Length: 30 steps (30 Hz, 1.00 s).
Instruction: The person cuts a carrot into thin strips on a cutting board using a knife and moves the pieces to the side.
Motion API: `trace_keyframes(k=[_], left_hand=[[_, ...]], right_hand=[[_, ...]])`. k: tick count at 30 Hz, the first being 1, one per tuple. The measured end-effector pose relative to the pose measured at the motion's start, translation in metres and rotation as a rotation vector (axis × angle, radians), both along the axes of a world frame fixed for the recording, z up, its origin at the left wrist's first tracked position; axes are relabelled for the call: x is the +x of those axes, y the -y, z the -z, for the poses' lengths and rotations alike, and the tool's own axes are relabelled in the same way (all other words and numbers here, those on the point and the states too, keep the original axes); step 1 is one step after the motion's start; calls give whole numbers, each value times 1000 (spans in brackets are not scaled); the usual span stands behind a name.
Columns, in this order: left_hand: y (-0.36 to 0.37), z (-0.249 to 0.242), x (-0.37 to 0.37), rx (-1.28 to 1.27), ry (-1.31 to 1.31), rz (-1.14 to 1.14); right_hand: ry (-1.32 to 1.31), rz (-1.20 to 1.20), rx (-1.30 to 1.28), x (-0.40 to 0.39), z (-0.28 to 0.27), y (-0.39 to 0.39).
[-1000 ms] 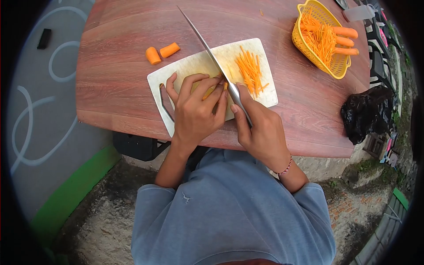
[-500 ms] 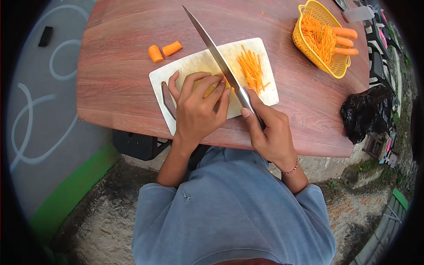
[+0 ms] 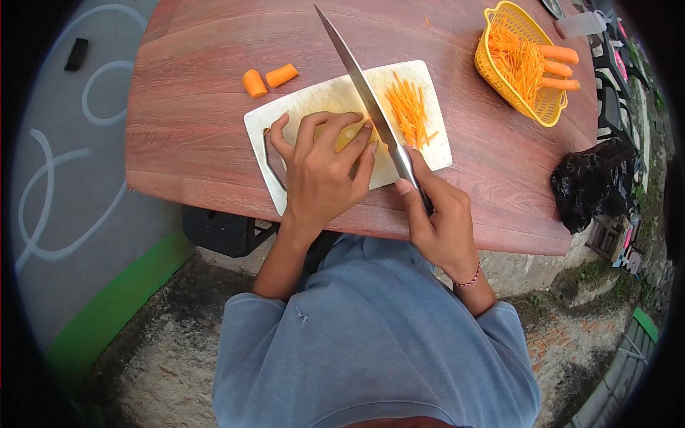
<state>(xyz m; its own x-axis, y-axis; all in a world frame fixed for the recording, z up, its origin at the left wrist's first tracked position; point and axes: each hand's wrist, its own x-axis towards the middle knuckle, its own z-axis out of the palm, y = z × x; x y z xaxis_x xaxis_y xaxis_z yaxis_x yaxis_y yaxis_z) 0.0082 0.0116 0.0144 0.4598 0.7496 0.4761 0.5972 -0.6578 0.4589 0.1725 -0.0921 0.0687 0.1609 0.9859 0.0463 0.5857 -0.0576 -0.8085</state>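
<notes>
A long kitchen knife (image 3: 358, 80) is in my right hand (image 3: 442, 221), its fingers wrapped round the dark handle and the blade slanting up and away to the left. My left hand (image 3: 322, 167) rests on the white cutting board (image 3: 387, 173), fingertips bent down onto thin carrot slices (image 3: 347, 135) just left of the blade. Those slices are mostly hidden under the fingers. To the right of the blade lies a loose pile of carrot strips (image 3: 409, 113) on the board. Two cut carrot pieces (image 3: 254, 83) sit on the table beyond the board's left corner.
A yellow basket (image 3: 497, 80) at the far right of the wooden table (image 3: 193, 135) holds shredded carrot and several whole carrots (image 3: 559, 68). Behind it lies a clear plastic bottle (image 3: 581, 23). A black plastic bag (image 3: 594, 182) hangs at the right edge.
The knife and my right hand have shifted slightly right, opening a small gap between blade and left fingertips. A bit more of the carrot slices shows.
</notes>
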Motion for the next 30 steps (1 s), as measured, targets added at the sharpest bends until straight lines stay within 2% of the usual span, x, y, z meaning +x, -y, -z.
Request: trace_keyframes(k=[3, 6, 8, 13, 15, 18, 21, 26, 30], left_hand=[[1, -2, 0, 20, -30, -13], [2, -6, -1, 29, 8, -64], [0, 1, -5, 51, 150, -67], [-2, -7, -11, 33, 239, -75], [-2, -13, -13, 30, 252, -71], [-3, -21, -13, 22, 246, 9], [-4, -26, -8, 25, 291, 81], [-3, -51, 3, 183, -89, 213], [-9, -45, 10, 177, -137, 258]], right_hand=[[-31, 53, -75, 1, -7, 0], [-42, 48, -38, 2, -7, -1], [-39, 18, -31, -2, -5, -1], [9, -37, -7, -2, 1, -2], [42, 26, -124, 6, -10, -5], [94, 71, -151, 14, -16, -8], [160, 58, -60, 19, -18, -2], [195, 13, 128, 21, -14, 9], [329, -19, 232, 27, -9, 13]])
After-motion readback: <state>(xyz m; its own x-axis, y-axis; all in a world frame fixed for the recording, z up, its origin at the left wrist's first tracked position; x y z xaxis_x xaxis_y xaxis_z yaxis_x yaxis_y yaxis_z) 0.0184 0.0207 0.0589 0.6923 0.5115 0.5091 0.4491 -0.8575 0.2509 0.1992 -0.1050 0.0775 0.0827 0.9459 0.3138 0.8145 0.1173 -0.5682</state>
